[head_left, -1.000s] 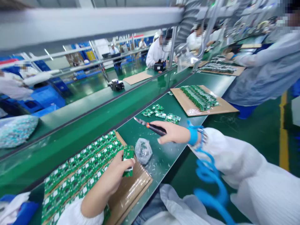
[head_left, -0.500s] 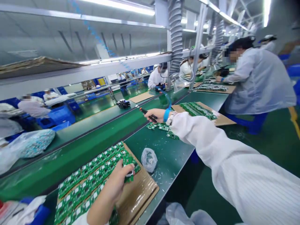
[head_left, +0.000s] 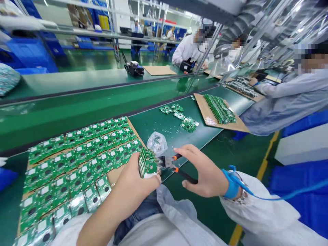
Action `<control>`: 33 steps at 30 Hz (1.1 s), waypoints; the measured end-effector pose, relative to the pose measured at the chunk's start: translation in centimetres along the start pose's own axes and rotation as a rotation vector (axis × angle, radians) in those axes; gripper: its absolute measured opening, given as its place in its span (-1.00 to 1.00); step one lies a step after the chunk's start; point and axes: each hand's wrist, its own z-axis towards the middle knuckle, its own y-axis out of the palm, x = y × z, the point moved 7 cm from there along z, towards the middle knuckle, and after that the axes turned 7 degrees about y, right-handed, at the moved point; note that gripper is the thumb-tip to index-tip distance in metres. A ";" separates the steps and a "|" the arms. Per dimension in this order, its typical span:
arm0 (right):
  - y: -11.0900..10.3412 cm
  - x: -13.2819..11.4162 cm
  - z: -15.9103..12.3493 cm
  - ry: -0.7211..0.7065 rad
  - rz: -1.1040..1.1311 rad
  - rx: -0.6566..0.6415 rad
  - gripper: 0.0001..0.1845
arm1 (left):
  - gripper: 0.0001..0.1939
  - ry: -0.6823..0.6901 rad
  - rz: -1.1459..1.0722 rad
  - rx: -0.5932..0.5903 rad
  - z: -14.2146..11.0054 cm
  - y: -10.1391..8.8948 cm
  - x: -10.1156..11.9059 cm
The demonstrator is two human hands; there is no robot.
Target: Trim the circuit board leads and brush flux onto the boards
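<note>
My left hand (head_left: pixel 137 181) is closed round a small stack of green circuit boards (head_left: pixel 150 165), tilted up before my lap. In my right hand (head_left: pixel 206 172) is a pair of side cutters (head_left: pixel 167 162) with black and orange handles, spread apart between thumb and fingers. The cutters' jaws are right beside the held boards; whether they touch a board is hard to make out. Rows of similar circuit boards (head_left: pixel 89 167) lie on a cardboard sheet (head_left: pixel 115 176) to the left. Just beyond the held stack sits a clear plastic bag (head_left: pixel 156 143) with small bits in it.
Loose boards (head_left: pixel 189 124) and tiny clippings lie on the green bench (head_left: pixel 138 119). Farther right, a cardboard sheet (head_left: pixel 205 114) carries packed boards. A green conveyor belt (head_left: pixel 102 99) runs behind. A blue wrist cord (head_left: pixel 276 197) trails right. Co-workers sit across and to the right.
My right hand has come back from the far bench with the side cutters to the left hand. My left hand has lifted its boards off the cardboard. The view has turned.
</note>
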 end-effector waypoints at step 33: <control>0.5 3.5 1.4 0.020 -0.245 0.107 -0.57 | -0.63 -0.188 0.403 -0.026 4.0 2.3 -1.6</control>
